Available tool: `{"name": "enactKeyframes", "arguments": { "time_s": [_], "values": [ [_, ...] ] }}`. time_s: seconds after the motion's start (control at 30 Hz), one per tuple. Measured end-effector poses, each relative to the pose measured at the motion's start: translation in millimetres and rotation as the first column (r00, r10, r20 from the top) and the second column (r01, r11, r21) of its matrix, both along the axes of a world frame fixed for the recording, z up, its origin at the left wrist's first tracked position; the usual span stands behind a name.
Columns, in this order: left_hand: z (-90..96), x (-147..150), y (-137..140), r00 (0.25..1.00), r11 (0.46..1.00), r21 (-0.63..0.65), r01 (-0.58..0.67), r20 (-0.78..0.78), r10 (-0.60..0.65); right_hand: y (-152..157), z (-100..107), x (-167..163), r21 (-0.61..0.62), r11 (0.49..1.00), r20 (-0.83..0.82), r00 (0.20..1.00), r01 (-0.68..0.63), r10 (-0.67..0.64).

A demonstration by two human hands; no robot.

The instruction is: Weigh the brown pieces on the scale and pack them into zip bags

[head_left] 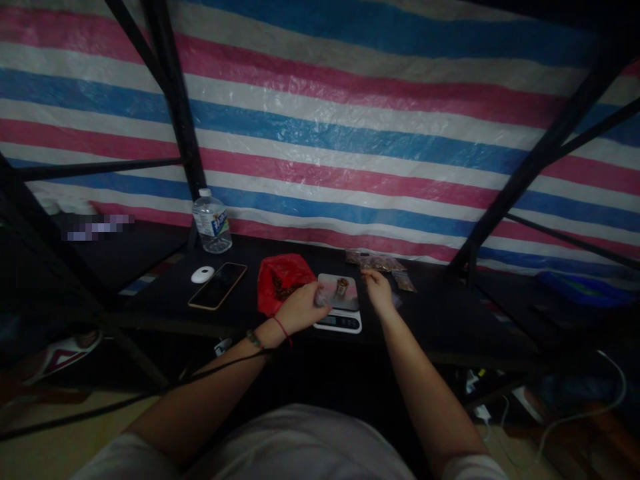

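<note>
A white kitchen scale (338,323) with a shiny top plate stands on the dark table, and a small metallic cup (342,287) sits on its plate. My left hand (300,308) is at the scale's left edge, thumb and fingers curled round something pale and see-through that I cannot make out. Beside it lies an open red plastic bag (286,267) with small brown pieces (283,291) inside. To the scale's right, my right hand (379,293) has its fingers drawn together close to small filled clear packets (383,263); what they pinch is hidden.
A phone (218,287) and a white round object (203,274) lie to the left, with a clear plastic bottle (213,222) behind them. Black metal posts (175,100) frame the table (440,320). A striped plastic sheet (325,133) hangs behind. A dark cord crosses my left forearm.
</note>
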State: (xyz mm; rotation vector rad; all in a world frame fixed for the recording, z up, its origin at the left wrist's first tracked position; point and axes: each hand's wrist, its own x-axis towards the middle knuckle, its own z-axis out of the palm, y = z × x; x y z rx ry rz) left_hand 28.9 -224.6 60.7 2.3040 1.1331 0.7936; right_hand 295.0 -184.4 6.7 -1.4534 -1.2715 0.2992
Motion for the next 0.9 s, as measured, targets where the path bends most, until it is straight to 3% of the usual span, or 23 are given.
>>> {"name": "enactKeyframes", "arguments": {
  "time_s": [0.13, 0.27, 0.53, 0.7, 0.8, 0.9],
  "values": [
    [-17.2, -9.7, 13.0, 0.993, 0.996, -0.038, -0.078, -0.096, 0.074, -1.7, -17.3, 3.7, -0.030, 1.000, -0.076, 0.997, -0.011, 0.009],
    [-31.2, -24.3, 19.4, 0.988, 0.994, 0.029, -0.110, -0.104, 0.112, -2.5, -33.9, 2.3, -0.046, 0.998, -0.100, 0.994, -0.041, 0.036],
    [-36.1, -31.1, 18.2, 0.997, 0.993, 0.095, -0.073, -0.030, 0.076, -5.3, -50.2, -0.2, -0.056, 0.997, -0.170, 0.985, -0.044, 0.034],
    [-23.0, -31.3, 10.6, 0.998, 0.991, 0.118, -0.056, 0.036, 0.052, -7.5, -50.6, -0.8, -0.070, 0.997, -0.247, 0.969, -0.031, 0.013],
    [-4.5, -43.2, 12.3, 0.991, 0.979, 0.166, -0.121, 0.077, 0.110, -10.1, -43.6, -0.8, -0.065, 0.998, -0.272, 0.962, -0.012, -0.006],
    [14.8, -59.9, 16.2, 0.968, 0.949, 0.213, -0.234, 0.145, 0.206, -18.6, -24.7, -1.4, 0.033, 0.992, -0.193, 0.975, 0.120, -0.111]
  ]
}}
